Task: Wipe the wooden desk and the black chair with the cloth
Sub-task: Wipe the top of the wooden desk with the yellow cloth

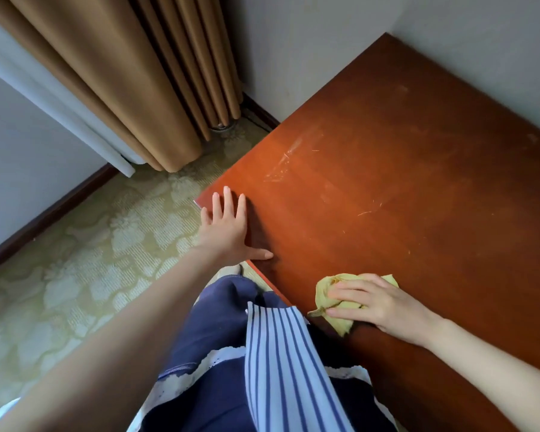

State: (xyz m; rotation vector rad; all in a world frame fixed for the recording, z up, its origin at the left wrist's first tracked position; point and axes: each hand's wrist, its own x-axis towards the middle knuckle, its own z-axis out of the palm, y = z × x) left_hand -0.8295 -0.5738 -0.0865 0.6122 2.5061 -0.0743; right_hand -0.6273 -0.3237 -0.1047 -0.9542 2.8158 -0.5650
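- My left hand (228, 232) lay flat on the desk (418, 198) at its near corner, fingers straight and spread, holding nothing.
- My right hand (378, 304) pressed the bunched yellow cloth (326, 289) onto the desk's near edge, at 4 o'clock from the left hand, fingers almost straight.
- I judged that firm, overlapping strokes toward the pale streaks (281, 165), at 11 o'clock from the cloth, would serve best.
- The chair was out of view.

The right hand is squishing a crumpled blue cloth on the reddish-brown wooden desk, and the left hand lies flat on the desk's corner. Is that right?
Not quite: the crumpled cloth is yellow, not blue, as the head view shows. The right hand does press it on the reddish-brown wooden desk, and the left hand lies flat on the desk's corner.
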